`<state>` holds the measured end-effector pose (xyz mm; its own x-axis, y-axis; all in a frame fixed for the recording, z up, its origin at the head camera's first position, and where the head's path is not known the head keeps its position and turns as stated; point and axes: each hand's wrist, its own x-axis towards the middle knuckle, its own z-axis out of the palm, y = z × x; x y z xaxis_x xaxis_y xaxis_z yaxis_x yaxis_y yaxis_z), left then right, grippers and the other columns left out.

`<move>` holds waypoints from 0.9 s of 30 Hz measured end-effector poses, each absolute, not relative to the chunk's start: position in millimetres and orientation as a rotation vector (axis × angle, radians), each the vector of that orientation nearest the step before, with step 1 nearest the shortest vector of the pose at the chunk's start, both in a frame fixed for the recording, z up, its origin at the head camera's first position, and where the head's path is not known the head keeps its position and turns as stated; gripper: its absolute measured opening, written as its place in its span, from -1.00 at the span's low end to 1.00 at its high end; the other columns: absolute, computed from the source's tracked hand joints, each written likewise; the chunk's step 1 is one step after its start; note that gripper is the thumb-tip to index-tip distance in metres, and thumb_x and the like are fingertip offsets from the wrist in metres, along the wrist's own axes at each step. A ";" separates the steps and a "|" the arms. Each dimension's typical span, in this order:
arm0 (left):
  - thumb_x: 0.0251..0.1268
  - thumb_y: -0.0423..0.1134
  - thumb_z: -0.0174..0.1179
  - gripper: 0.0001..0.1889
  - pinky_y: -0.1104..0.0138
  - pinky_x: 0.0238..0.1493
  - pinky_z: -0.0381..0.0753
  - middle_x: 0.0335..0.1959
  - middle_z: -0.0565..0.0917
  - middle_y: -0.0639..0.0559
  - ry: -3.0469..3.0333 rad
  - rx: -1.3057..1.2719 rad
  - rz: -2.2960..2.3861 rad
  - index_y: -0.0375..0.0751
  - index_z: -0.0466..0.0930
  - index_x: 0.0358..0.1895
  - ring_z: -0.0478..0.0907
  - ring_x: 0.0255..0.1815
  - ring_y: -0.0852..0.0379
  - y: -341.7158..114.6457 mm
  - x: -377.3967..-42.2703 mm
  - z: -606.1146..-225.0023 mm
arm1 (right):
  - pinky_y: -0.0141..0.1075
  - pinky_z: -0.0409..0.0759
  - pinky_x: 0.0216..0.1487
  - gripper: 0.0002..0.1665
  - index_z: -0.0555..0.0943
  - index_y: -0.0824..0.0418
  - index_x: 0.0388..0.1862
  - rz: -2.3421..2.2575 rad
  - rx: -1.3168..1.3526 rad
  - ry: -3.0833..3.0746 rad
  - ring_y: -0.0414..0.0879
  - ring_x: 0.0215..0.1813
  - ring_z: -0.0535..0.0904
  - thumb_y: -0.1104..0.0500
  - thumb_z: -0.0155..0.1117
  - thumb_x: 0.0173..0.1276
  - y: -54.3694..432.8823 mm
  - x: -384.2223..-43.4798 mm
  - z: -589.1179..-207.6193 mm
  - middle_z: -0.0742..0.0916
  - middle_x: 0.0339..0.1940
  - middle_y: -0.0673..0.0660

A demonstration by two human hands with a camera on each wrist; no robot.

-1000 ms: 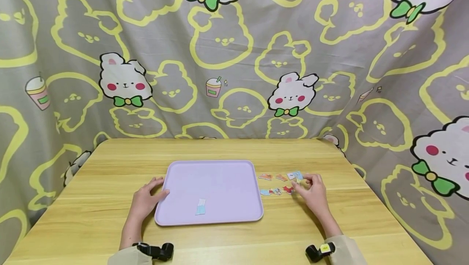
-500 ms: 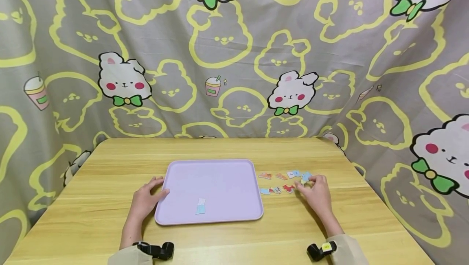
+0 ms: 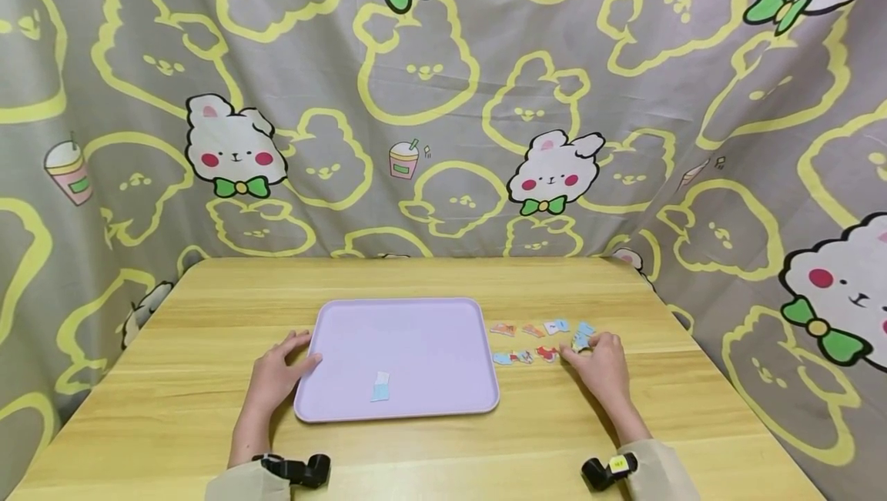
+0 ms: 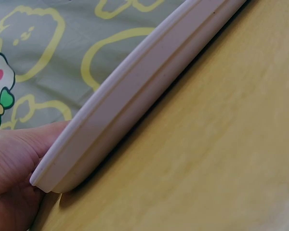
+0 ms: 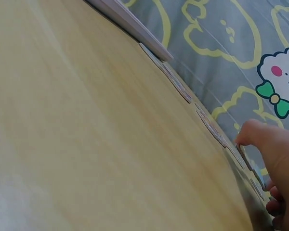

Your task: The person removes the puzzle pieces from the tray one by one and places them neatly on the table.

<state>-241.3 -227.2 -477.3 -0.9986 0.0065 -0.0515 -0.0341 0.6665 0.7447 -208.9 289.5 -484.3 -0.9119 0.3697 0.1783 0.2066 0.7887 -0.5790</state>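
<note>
At the left side of a lilac tray [image 3: 409,332], my left hand [image 3: 273,378] holds the edge, thumb over the rim and fingers along the outside. The left wrist view shows the tray's outer wall [image 4: 111,101] with part of the hand behind it. My right hand [image 3: 601,369] pinches a small flat puzzle piece [image 5: 252,168] between thumb and fingers, at the right end of a group of pieces. Fingers partly cover it. Just beyond the fingertips shows a light blue piece [image 3: 585,328]. A red piece [image 3: 546,353] lies left of the thumb.
Inside the tray lie joined white and pale blue pieces [image 3: 379,388]. Between tray and right hand are two rows of pieces, including orange ones [image 3: 503,329] and a white-and-blue one [image 3: 557,327]. A patterned curtain [image 3: 443,116] hangs behind the wooden table [image 3: 430,459].
My right hand has shifted a little to the right with the pinched piece, leaving the white-and-blue piece and the red piece in plainer view. My left hand stays at the tray's edge.
</note>
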 end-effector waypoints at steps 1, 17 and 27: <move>0.36 -0.10 0.20 -0.39 -0.28 0.51 -0.01 0.53 0.09 -0.40 2.822 -0.022 1.264 -0.27 0.35 0.40 -0.05 0.52 -0.49 -227.1 -241.6 -477.5 | 0.07 0.54 -0.08 -0.27 0.41 0.53 -0.06 0.822 -0.446 -2.699 0.22 -0.13 0.48 -0.10 0.36 0.21 289.6 -209.2 -484.5 0.50 -0.07 0.44; 0.36 -0.13 0.20 -0.41 -0.25 0.53 -0.01 0.53 0.08 -0.38 2.811 -0.035 1.272 -0.27 0.35 0.40 -0.06 0.54 -0.45 -228.0 -241.8 -477.1 | 0.05 0.44 -0.10 -0.30 0.43 0.56 -0.14 0.739 -0.410 -2.758 0.28 -0.10 0.42 -0.06 0.41 0.17 289.5 -210.2 -483.8 0.52 -0.17 0.46; 0.36 -0.12 0.20 -0.39 -0.26 0.52 0.00 0.54 0.08 -0.38 2.798 -0.031 1.280 -0.27 0.34 0.41 -0.06 0.54 -0.46 -227.9 -242.3 -477.4 | 0.15 0.43 0.00 -0.22 0.40 0.63 0.00 0.824 -0.423 -2.757 0.38 0.04 0.36 -0.07 0.36 0.22 288.0 -208.4 -482.3 0.47 -0.04 0.54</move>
